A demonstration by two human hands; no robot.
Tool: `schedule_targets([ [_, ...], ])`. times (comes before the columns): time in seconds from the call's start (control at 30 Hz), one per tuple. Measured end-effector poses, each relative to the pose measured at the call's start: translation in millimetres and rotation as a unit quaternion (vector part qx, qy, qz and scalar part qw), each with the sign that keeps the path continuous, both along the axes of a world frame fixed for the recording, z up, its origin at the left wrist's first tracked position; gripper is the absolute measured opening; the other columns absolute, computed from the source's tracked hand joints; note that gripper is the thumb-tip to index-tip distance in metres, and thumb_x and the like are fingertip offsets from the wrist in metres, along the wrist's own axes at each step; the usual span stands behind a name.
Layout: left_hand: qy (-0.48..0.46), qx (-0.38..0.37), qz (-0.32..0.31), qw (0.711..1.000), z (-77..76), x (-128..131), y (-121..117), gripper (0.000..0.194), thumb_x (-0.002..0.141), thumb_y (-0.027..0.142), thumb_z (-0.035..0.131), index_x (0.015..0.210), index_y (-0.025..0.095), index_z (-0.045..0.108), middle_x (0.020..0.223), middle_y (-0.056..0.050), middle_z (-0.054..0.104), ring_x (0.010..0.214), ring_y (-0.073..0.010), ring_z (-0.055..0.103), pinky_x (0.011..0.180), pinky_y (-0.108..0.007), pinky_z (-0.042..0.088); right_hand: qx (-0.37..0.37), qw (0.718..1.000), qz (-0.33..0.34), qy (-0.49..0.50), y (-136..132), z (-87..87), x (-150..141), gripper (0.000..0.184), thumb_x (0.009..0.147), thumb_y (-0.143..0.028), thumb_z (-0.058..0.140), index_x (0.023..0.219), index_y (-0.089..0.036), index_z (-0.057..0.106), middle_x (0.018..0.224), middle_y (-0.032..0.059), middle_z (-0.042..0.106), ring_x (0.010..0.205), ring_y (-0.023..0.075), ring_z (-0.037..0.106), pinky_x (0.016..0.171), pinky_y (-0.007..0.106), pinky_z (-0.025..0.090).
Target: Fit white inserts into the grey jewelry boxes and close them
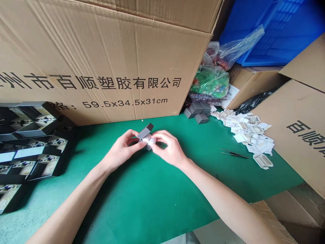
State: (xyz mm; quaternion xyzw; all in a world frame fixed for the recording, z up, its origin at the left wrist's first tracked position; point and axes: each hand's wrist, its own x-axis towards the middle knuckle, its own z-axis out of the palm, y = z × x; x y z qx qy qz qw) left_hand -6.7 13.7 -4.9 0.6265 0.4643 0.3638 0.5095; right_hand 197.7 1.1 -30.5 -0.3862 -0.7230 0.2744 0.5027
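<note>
Both hands are engaged on one small item above the green-topped table (152,193): a dark grey box (145,131), tilted and held clear of the surface, with a white padded insert (148,139) showing at its middle. The work in hand at this moment is two-handed handling of that box and insert.

The left hand (121,149) has a closed grip, its fingers curled around the near side of the box. The right hand (169,149) is also closed, its fingertips (157,136) against the insert and the far side of the box. The hands hide the exact contact points.

Further grey boxes (197,113) stand in a small cluster at the back edge of the table, near plastic bags (210,81). A loose pile of white paper inserts (250,134) lies to the right, with tweezers (235,154) just beside it. Open black boxes (33,145) are set out in rows at the left, below a large cardboard carton (101,57).
</note>
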Motion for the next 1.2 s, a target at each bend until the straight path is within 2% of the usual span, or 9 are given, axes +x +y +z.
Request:
schedule_targets([
  [0.23,-0.022,-0.028,0.008,0.999,0.8,-0.5,0.5,0.036,0.079,0.049,0.074,0.099,0.022,0.061,0.105,-0.005,0.073,0.099,-0.0241,0.067,0.091,-0.036,0.051,-0.002,0.999,0.027,0.016,-0.6,3.5,2.2,0.017,0.087,-0.033,0.071,0.093,-0.018,0.070,0.102,0.0068,0.067,0.088,0.0152,0.068,0.080,0.029,0.062],
  [0.37,-0.031,-0.052,0.000,0.998,-0.3,-0.9,0.0,0.041,0.082,0.052,0.071,0.109,0.022,0.064,0.094,-0.005,0.074,0.089,-0.0220,0.068,0.087,-0.036,0.053,0.021,0.999,0.026,-0.002,-0.5,2.5,1.6,0.017,0.088,-0.034,0.070,0.095,-0.018,0.072,0.099,0.0075,0.069,0.084,0.0160,0.068,0.076,0.030,0.061],
  [0.57,-0.029,-0.034,-0.005,0.999,-2.4,-3.0,1.8,0.046,0.081,0.055,0.071,0.110,0.019,0.066,0.105,-0.009,0.074,0.096,-0.0243,0.068,0.092,-0.039,0.053,0.024,0.999,0.027,-0.017,-1.2,2.7,2.0,0.019,0.095,-0.031,0.061,0.101,-0.018,0.074,0.104,0.0097,0.070,0.090,0.0177,0.068,0.079,0.030,0.060],
  [0.7,0.017,-0.014,-0.003,1.000,-1.9,-2.6,2.3,0.047,0.081,0.056,0.071,0.111,0.020,0.068,0.107,-0.009,0.075,0.093,-0.0245,0.069,0.089,-0.038,0.053,0.030,0.999,0.000,-0.033,-1.2,3.0,2.9,0.019,0.096,-0.030,0.059,0.099,-0.018,0.073,0.098,0.0085,0.071,0.088,0.0173,0.068,0.079,0.030,0.058],
  [0.83,0.013,-0.008,-0.006,1.000,-1.6,-1.1,2.2,0.048,0.080,0.057,0.070,0.111,0.020,0.068,0.110,-0.010,0.075,0.100,-0.0276,0.069,0.092,-0.039,0.053,0.040,0.997,0.001,-0.061,-2.2,1.7,2.7,0.019,0.097,-0.032,0.058,0.100,-0.020,0.072,0.100,0.0075,0.070,0.082,0.0155,0.067,0.074,0.027,0.058],
  [1.03,0.003,-0.022,-0.015,1.000,-4.2,-1.0,3.5,0.053,0.078,0.057,0.072,0.115,0.019,0.067,0.113,-0.011,0.075,0.103,-0.0281,0.070,0.093,-0.038,0.053,0.076,0.994,-0.004,-0.079,-4.2,1.2,1.6,0.019,0.098,-0.028,0.055,0.102,-0.020,0.072,0.101,0.0078,0.071,0.093,0.0175,0.068,0.084,0.030,0.057],
  [1.2,-0.014,-0.051,-0.031,0.998,-2.0,-1.7,3.4,0.048,0.079,0.051,0.073,0.117,0.022,0.068,0.122,-0.009,0.073,0.112,-0.0281,0.067,0.099,-0.037,0.052,0.082,0.993,-0.004,-0.085,-3.0,-2.5,1.8,0.018,0.098,-0.026,0.055,0.104,-0.022,0.072,0.103,0.0068,0.071,0.096,0.0176,0.068,0.087,0.030,0.057],
])
